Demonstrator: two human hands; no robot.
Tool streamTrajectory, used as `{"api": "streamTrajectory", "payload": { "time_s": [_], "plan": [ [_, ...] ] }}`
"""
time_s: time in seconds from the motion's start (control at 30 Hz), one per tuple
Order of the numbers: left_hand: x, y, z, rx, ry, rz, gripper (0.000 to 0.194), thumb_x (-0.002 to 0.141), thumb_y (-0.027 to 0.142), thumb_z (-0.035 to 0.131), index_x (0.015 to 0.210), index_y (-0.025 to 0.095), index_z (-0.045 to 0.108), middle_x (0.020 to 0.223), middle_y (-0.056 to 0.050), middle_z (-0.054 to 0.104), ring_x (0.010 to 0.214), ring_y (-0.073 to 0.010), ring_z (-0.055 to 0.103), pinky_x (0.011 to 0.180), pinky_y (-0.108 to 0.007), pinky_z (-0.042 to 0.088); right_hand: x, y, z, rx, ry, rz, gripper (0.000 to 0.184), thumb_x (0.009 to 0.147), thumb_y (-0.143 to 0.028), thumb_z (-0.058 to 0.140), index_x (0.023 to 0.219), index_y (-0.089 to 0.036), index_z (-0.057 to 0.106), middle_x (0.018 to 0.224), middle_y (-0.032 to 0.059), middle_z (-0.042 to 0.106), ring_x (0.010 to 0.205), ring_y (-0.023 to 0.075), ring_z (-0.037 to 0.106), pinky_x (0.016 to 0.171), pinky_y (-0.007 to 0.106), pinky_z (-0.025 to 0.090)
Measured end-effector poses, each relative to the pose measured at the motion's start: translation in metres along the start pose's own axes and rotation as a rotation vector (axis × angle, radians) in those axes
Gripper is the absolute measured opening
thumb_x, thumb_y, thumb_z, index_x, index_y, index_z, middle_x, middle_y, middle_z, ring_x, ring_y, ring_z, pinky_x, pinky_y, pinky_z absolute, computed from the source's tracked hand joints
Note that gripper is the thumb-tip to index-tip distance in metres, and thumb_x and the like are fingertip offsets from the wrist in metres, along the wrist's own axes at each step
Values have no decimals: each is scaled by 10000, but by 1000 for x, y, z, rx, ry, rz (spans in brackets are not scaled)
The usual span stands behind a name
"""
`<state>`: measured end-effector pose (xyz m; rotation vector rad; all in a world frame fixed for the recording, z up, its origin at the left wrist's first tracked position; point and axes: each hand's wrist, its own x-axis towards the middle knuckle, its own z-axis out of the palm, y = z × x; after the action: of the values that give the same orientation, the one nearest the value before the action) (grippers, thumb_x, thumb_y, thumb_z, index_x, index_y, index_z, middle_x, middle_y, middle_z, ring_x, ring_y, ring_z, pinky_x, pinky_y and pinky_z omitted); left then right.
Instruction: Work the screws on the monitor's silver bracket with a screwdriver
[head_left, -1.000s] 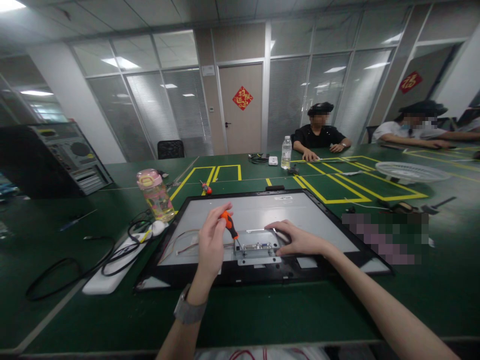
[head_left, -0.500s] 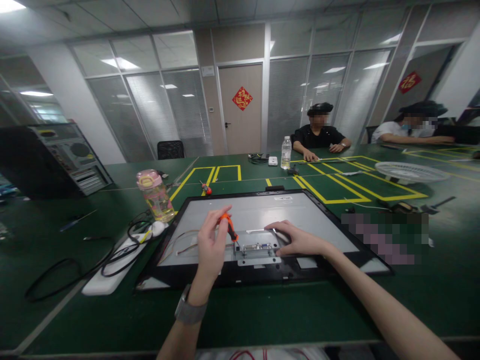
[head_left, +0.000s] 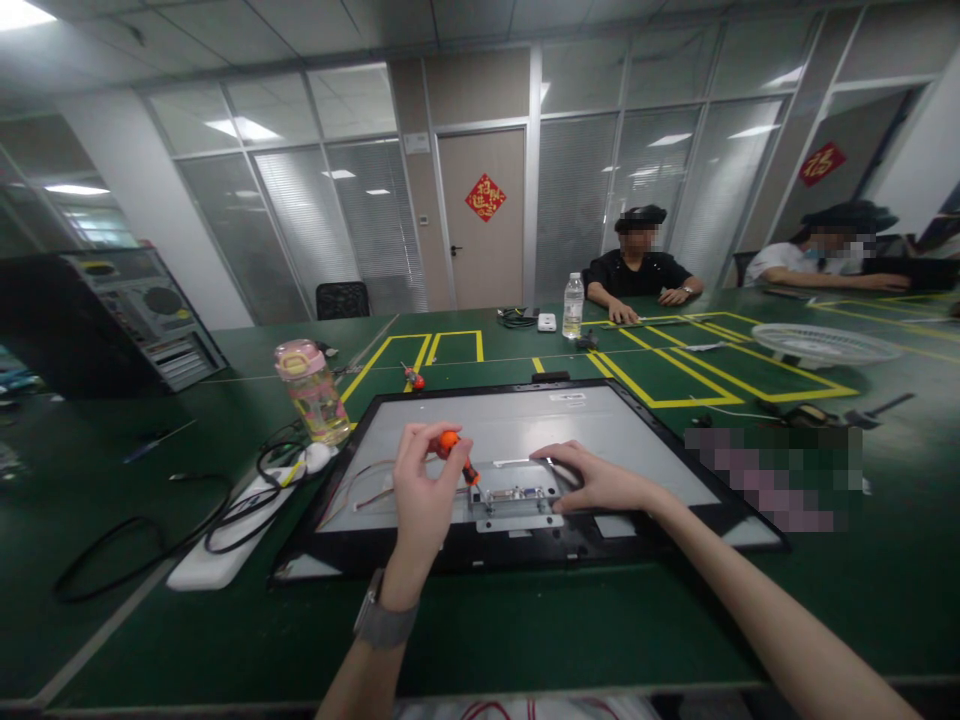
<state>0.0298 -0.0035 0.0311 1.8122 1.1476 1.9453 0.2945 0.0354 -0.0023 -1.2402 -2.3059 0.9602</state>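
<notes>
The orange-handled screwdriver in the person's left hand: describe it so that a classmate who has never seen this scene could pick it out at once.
Find the flat monitor panel lying face down on the green table. Over its near middle, the left hand holds the screwdriver, tip down at a small metal bracket. Unlike the second screwdriver lying farther back by the yellow tape, this one is gripped and tilted.

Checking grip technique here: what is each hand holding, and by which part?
Left hand holds the orange screwdriver by its handle top. Right hand holds nothing; it rests on the metal bracket.
</notes>
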Motion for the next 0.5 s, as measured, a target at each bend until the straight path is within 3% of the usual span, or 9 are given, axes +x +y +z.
{"api": "streamTrajectory", "payload": {
  "time_s": [0.13,0.27,0.5],
  "plan": [
    [0,1,0,-58,-20,-22,116,803,258,683,897,192,670,859,-11,547,769,-148,564,729,-262,482,0,0,0,1,1,-9,752,686,-408,759,1361,-259,465,1264,78,495,1220,297,450,1099,451,328],
    [-1,3,0,-171,-106,-82,217,902,274,546,1065,191,663,922,-42,608,837,-162,602,770,-274,488,0,0,0,-1,3,-5,749,688,-400,757,1362,-250,465,1273,84,492,1223,296,450,1102,452,325],
    [1,3,-2,-115,-80,-26,165,852,309,628,943,205,720,885,-37,583,800,-163,574,737,-270,483,0,2,1,-8,13,-20,746,681,-413,766,1352,-262,476,1284,75,498,1227,297,448,1104,453,322]
  ]
}}
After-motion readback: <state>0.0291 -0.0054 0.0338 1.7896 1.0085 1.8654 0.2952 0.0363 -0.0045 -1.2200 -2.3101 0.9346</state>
